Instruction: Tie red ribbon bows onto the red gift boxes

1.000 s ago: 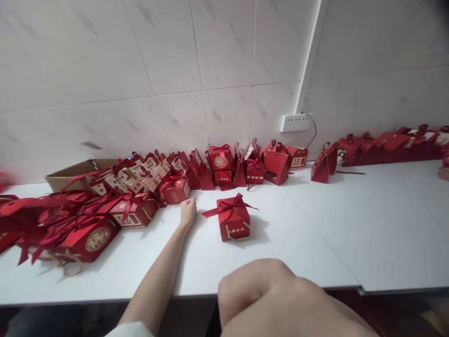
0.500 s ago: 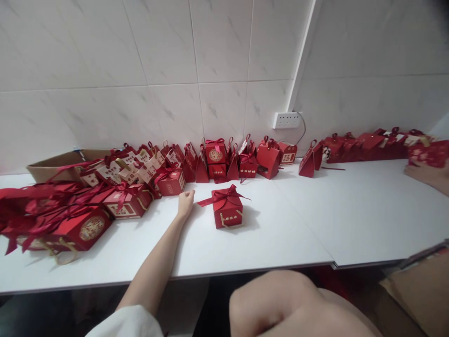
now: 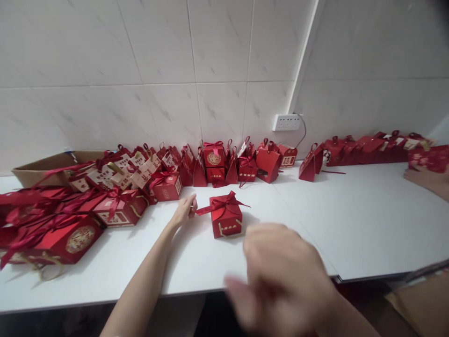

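A red gift box (image 3: pixel 226 220) with a dark red ribbon bow on top and gold cord handles stands upright on the white table. Just left of it, beside the ribbon's end, my left hand (image 3: pixel 184 209) rests low over the table, fingers loosely bent and apart, with nothing visible in them. Close to the camera, my right hand (image 3: pixel 284 276) is raised in front of the table's edge, to the right of and nearer than the box. Motion smears it; its thumb sticks out and its other fingers look curled, their tips hidden.
Red ribboned boxes (image 3: pixel 66 229) crowd the left, before an open cardboard box (image 3: pixel 35 171). More red boxes (image 3: pixel 213 164) line the wall, under a power strip (image 3: pixel 286 122). At far right, another person's hand (image 3: pixel 426 182) touches a red patterned item (image 3: pixel 428 159). Cardboard (image 3: pixel 421 299) lies lower right.
My right hand has risen into view over the table's front edge. My left hand has loosened from a fist and come slightly nearer. The view has shifted a little; the ribboned box stays put.
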`<state>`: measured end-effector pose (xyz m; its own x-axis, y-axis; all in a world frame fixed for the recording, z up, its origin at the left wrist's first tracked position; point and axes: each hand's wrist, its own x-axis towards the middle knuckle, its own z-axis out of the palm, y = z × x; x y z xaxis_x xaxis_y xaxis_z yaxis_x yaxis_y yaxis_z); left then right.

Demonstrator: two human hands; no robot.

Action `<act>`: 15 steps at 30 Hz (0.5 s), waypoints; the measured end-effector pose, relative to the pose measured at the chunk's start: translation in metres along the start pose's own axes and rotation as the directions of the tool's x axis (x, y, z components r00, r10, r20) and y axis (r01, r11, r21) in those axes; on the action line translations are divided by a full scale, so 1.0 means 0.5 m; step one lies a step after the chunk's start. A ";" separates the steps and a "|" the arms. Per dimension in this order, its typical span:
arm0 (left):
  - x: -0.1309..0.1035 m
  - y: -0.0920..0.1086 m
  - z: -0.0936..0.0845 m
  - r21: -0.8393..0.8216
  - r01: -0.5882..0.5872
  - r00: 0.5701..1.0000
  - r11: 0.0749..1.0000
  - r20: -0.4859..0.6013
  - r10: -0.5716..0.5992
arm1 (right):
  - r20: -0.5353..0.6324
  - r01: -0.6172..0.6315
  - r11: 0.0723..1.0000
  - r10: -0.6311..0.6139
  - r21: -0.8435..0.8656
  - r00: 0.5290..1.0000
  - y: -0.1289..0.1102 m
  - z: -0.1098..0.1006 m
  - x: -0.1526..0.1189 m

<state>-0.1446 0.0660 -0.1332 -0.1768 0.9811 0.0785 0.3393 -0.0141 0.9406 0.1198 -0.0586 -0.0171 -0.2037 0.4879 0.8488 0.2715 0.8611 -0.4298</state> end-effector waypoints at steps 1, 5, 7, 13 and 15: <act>-0.011 0.015 -0.006 -0.007 -0.014 0.997 1.000 0.071 0.014 | 0.094 -0.036 0.999 0.037 -0.002 0.995 0.038 0.010 0.015; -0.057 0.069 -0.018 0.018 -0.069 0.958 0.997 0.280 0.061 | 0.286 -0.475 0.870 0.492 -0.132 0.822 0.227 0.049 0.029; -0.072 0.086 -0.016 0.097 -0.098 0.940 0.990 0.335 0.060 | 0.275 -0.692 0.715 0.688 -0.100 0.671 0.302 0.066 0.014; -0.074 0.120 -0.013 0.203 -0.190 0.923 0.961 0.369 0.105 | 0.583 -0.843 0.535 0.667 0.057 0.464 0.364 0.095 -0.013; -0.067 0.137 -0.020 0.190 -0.209 0.923 0.959 0.363 0.129 | 0.605 -0.847 0.511 0.632 0.144 0.484 0.362 0.095 -0.003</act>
<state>-0.1249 0.0299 -0.0682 0.2161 0.9735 0.0742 0.5383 -0.1822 0.8228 0.1245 0.1034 -0.1110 -0.4966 0.8667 -0.0466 0.1755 0.0477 -0.9833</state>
